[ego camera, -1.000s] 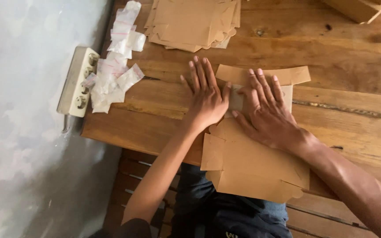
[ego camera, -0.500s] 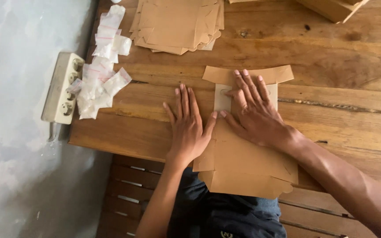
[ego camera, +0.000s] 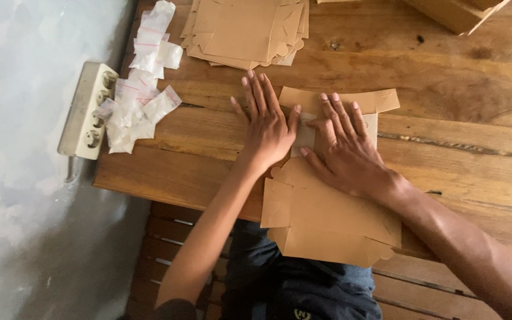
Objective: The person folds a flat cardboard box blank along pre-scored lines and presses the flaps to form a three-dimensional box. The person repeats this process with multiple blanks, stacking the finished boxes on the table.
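A flat brown cardboard box blank (ego camera: 327,219) lies on the wooden table (ego camera: 445,136), its near end hanging over the table's front edge. My left hand (ego camera: 266,127) presses flat on the table and the blank's left edge, fingers spread. Right beside it, my right hand (ego camera: 345,148) lies flat on the blank's middle, fingers apart. Between the two hands a pale patch (ego camera: 304,137) of the blank shows. Neither hand grips anything.
A stack of more brown cardboard blanks (ego camera: 247,29) lies at the far side. A heap of small clear plastic zip bags (ego camera: 140,101) sits at the left, by a white power strip (ego camera: 87,109). A cardboard box corner (ego camera: 457,12) shows top right. A grey wall stands left.
My left hand has slid right, from the table beside the blank to its left edge next to my right hand. The view has shifted a little.
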